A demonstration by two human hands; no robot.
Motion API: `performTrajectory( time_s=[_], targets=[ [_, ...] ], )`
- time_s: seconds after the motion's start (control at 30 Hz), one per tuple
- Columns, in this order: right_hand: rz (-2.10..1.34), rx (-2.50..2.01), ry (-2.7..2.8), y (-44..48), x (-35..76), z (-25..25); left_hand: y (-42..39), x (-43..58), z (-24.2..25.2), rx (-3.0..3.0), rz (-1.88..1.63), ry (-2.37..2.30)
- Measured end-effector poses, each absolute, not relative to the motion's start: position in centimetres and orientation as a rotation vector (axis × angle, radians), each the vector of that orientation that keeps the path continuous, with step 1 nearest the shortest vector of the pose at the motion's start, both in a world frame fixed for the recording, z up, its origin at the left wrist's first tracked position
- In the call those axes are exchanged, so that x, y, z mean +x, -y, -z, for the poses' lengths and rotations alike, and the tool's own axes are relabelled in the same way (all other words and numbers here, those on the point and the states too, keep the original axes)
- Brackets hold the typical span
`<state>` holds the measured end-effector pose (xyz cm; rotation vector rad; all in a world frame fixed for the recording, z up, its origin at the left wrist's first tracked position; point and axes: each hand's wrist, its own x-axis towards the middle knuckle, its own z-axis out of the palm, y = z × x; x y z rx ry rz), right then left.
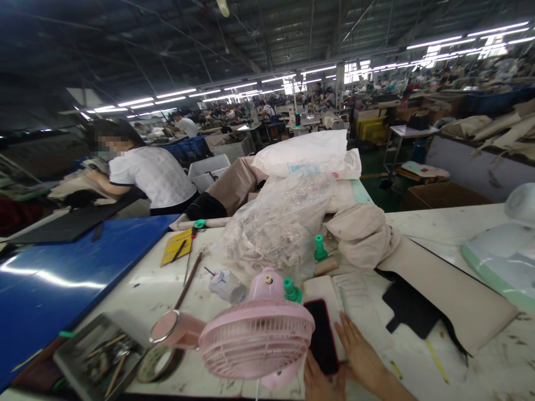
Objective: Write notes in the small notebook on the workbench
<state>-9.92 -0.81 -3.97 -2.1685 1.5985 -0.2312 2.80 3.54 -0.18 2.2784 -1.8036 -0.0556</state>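
Note:
A black smartphone (321,335) with a red edge lies on a pale notebook or stack of paper (320,288). My left hand (321,380) is at its lower end, fingers along the left edge and thumb by the lower right corner; the fan hides part of this hand. To the right, my right hand (363,356) rests flat, fingers stretched out over the paper's edge beside the phone. Just left of my hands stands a pink desk fan (257,340). Behind the phone are a green thread cone (292,291) and a cardboard tube (326,266).
A plastic bag of scraps (276,228) and beige fabric pieces (451,289) lie across the white table. Left are a grey tool tray (69,356), a tape roll (159,362), a pink cup (167,328) and a blue board (62,278). A co-worker (152,172) sits beyond.

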Motion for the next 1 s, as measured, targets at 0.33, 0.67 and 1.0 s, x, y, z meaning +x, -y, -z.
performTrajectory(
  time_s=[0.33, 0.67, 1.0],
  targets=[
    [0.298, -2.111, -1.487, 0.4, -11.0, 5.2, -1.7, 1.0, 1.1, 2.391, -0.061, 1.720],
    [0.371, -2.082, -1.595, 0.4, -10.1, 4.9, -3.1, 2.4, 3.0, 2.314, -0.192, 1.793],
    [0.281, -2.089, -1.549, 0.4, -10.8, 5.8, -3.1, 1.1, 2.7, 2.503, 0.175, 1.483]
  ],
)
